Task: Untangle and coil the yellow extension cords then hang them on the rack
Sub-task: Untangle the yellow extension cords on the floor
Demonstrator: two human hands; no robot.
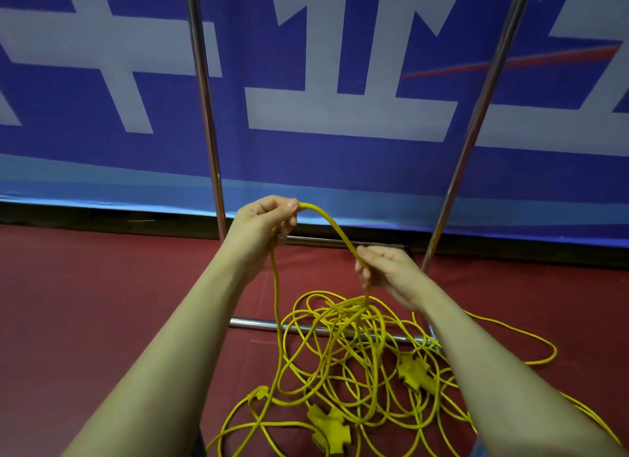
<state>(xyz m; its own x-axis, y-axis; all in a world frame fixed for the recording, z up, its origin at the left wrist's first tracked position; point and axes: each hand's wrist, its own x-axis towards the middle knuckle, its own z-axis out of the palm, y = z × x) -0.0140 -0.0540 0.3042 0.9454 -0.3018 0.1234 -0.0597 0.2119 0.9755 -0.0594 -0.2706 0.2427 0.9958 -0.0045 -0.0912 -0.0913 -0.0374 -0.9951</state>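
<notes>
Head view: the left hand [263, 218] pinches a raised arch of the yellow extension cord [326, 220], grip closed on it. The right hand [386, 269] grips the same cord lower down, fingers curled round it. Below, the tangled cords lie heaped on the red carpeted floor [85, 303], across the base bar of the chrome metal rack [204, 92]. A yellow multi-outlet socket [328, 426] rests in the heap.

The rack [204, 116] poles run past the top edge; cords [340, 371] continue below the frame.
</notes>
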